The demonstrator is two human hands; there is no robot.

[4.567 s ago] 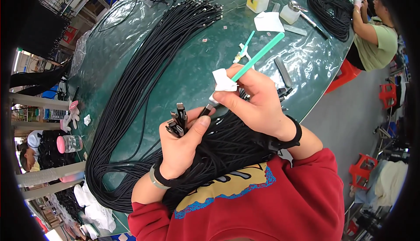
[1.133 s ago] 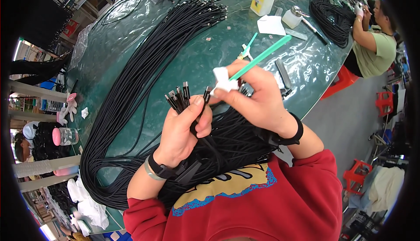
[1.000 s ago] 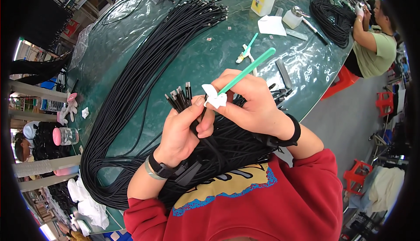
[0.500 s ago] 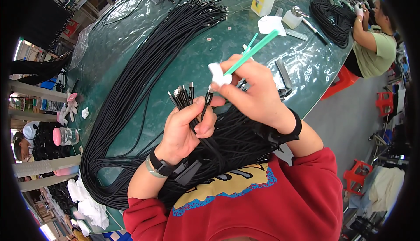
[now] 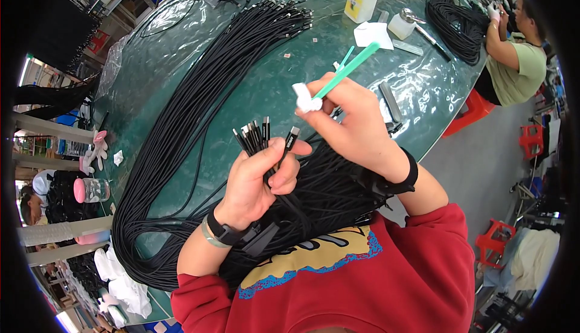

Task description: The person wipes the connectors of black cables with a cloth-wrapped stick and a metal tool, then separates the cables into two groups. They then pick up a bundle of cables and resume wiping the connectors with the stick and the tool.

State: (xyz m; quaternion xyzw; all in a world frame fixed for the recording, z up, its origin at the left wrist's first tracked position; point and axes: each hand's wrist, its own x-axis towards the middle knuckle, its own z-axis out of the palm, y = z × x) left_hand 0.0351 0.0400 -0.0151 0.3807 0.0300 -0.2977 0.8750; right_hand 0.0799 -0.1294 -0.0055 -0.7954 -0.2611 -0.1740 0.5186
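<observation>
My left hand point(image 5: 249, 185) is closed round a bunch of black cables point(image 5: 252, 137), their metal plugs pointing up. One cable plug point(image 5: 292, 138) stands apart from the others, between thumb and forefinger. My right hand point(image 5: 356, 118) pinches a slim green stick point(image 5: 350, 69) and a folded white wipe point(image 5: 306, 99). The wipe is just above the separate plug, not touching it. More black cables point(image 5: 320, 182) lie under my hands and across my lap. A long bundle of black cables point(image 5: 187, 100) curves over the green table point(image 5: 266, 85) to my left.
White bottles point(image 5: 361, 1) with metal tops stand at the back, near a white paper point(image 5: 373, 35) and a pen point(image 5: 433, 42). A grey bar point(image 5: 391, 102) lies on the right. Beyond the table's right side, a person point(image 5: 516, 61) handles another cable bundle point(image 5: 456, 25).
My right hand has drawn slightly up and right, taking the wipe off the separate plug, whose metal tip now shows. My left hand holds the bunch almost still.
</observation>
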